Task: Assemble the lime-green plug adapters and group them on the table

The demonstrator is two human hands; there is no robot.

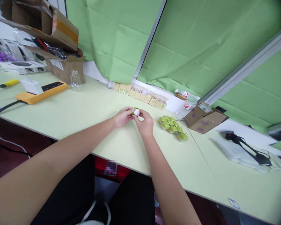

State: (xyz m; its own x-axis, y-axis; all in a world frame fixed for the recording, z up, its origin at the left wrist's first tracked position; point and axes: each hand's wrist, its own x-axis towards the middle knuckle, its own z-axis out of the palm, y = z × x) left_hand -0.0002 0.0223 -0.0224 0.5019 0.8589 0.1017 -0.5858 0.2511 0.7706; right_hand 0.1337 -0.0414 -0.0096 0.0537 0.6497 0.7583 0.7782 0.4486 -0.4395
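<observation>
Over the middle of the table, my left hand and my right hand meet around a small rounded white piece with a green shell. The left fingers pinch its green left side. The right thumb and fingers close on its right and lower edge. What kind of object it is, I cannot make out for sure. To the right of my right hand lies a cluster of several small green packs with yellowish loops on top.
A row of small tan boxes lines the back edge. An orange power strip, a clear jar and open cartons stand left. Plastic bottles, a cardboard box and a black stand are on the right.
</observation>
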